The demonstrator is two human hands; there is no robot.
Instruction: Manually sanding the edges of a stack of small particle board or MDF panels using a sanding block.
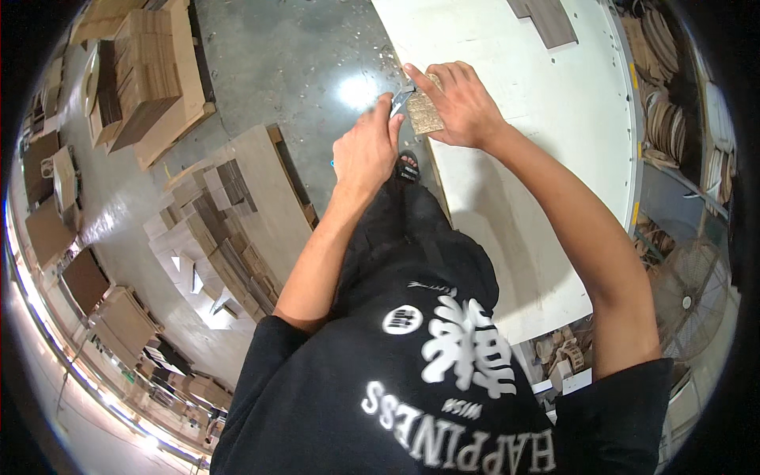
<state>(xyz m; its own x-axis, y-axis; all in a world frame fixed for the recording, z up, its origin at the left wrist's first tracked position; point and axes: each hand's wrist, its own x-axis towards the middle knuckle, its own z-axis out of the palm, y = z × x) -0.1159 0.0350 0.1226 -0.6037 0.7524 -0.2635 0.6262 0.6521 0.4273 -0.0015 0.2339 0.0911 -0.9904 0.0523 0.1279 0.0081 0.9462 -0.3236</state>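
My left hand [366,154] is closed around a utility knife [403,98]. The knife's silvery front end points up and right, against the left edge of a small block of brown chipboard [425,117]. A bit of blue shows at the outer side of this hand; most of the handle is hidden in the fingers. My right hand [469,109] grips the chipboard block from its right side, with the index finger stretched over its top edge near the blade. The block is held at the left edge of a white worktable [507,214].
Grey-brown panel pieces [546,20] lie at the table's far end. To the left, a pallet bears stacked boards [226,214], and a taller stack [146,79] stands farther off on the grey floor [277,55]. Right of the table are rolls of edging [661,119] and a round fan [687,302].
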